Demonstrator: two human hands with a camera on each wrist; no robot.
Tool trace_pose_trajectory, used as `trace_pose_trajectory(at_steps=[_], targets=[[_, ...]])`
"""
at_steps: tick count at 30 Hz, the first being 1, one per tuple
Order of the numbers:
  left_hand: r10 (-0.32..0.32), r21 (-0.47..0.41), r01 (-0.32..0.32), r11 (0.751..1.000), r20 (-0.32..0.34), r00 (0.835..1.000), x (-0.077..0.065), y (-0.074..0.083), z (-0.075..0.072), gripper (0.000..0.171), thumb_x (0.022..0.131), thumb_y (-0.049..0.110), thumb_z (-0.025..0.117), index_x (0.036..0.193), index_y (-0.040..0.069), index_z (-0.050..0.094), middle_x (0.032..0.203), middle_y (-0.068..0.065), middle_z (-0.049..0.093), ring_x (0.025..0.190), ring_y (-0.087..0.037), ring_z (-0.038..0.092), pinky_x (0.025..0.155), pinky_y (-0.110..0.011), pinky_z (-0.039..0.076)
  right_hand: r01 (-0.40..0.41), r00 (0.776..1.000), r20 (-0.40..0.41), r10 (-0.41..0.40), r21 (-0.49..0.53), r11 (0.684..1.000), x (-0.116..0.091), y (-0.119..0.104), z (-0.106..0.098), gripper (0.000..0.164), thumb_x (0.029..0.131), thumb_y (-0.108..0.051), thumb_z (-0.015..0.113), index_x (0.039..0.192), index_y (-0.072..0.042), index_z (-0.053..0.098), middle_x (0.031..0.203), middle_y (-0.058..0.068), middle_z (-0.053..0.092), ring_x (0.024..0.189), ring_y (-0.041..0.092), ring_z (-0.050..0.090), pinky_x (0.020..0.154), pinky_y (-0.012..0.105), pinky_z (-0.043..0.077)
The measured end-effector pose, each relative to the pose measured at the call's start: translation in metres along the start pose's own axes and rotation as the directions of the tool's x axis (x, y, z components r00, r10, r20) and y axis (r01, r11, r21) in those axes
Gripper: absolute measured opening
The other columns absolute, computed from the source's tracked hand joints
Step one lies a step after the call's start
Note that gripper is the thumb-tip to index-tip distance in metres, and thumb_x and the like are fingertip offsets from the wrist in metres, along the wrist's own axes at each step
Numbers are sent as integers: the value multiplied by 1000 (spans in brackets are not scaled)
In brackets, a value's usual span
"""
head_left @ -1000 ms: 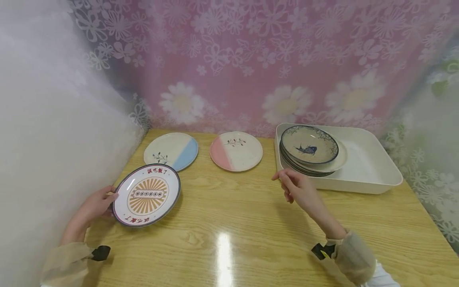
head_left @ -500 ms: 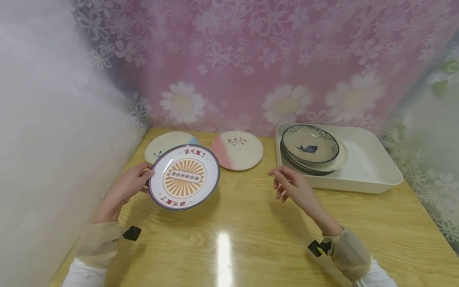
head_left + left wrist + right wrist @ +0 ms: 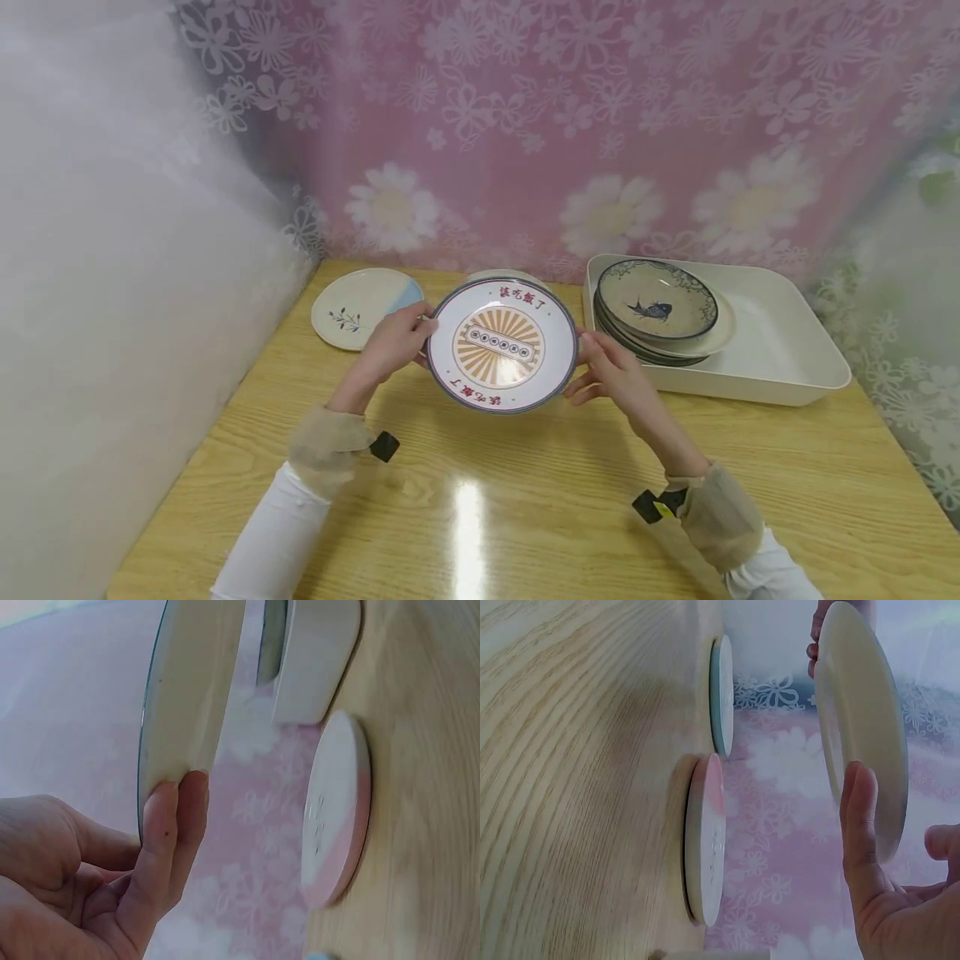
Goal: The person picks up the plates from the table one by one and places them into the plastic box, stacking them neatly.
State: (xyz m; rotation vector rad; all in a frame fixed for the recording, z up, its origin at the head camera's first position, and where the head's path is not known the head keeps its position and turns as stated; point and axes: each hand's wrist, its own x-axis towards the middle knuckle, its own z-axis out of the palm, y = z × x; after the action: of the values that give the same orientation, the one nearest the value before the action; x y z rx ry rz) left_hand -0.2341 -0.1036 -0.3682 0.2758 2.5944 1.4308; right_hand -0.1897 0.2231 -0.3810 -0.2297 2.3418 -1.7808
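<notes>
A white plate [image 3: 498,346] with a blue rim, orange rays and red characters is held above the table, tilted so its face shows in the head view. My left hand [image 3: 393,346] pinches its left edge, with fingers on the pale underside [image 3: 187,697]. At the right edge is my right hand [image 3: 611,371]; in the right wrist view its fingers [image 3: 861,817] reach the underside while the thumb stands off the rim. Behind lie a white-and-blue plate [image 3: 360,312] and a white-and-pink plate [image 3: 709,847], mostly hidden by the held plate in the head view.
At the back right stands a white rectangular tray [image 3: 798,333]. A stack of dishes topped by a fish-patterned bowl [image 3: 660,300] sits in its left part. The wooden table [image 3: 555,500] meets a floral pink curtain [image 3: 495,167] at the back.
The left hand has carried the rayed plate rightward from the table's left side to the middle, now covering most of the pink plate. The right hand, earlier touching nothing, is now at the plate's right edge.
</notes>
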Motion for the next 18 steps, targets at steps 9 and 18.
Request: trace_pose_trajectory(at_steps=[9,18], targets=[[35,-40,-35,999,-7,999,13,3,44,23,107,13,47,121,-2,60,100,-21,71,63,-21,69,63,-44,62,-70,996,-55,66,-65,995,-6,9,-14,53,109,-13,46,153,8,27,102,21,69,71,10,69,66,30,61],[89,-6,-90,996,-67,994,16,1,57,23,105,14,51,117,-2,63,107,-23,73,61,-23,71,60,-43,61,-114,993,-3,115,-114,987,-18,8,-26,51,109,-14,41,154,7,27,102,19,69,77,13,69,71,27,60]])
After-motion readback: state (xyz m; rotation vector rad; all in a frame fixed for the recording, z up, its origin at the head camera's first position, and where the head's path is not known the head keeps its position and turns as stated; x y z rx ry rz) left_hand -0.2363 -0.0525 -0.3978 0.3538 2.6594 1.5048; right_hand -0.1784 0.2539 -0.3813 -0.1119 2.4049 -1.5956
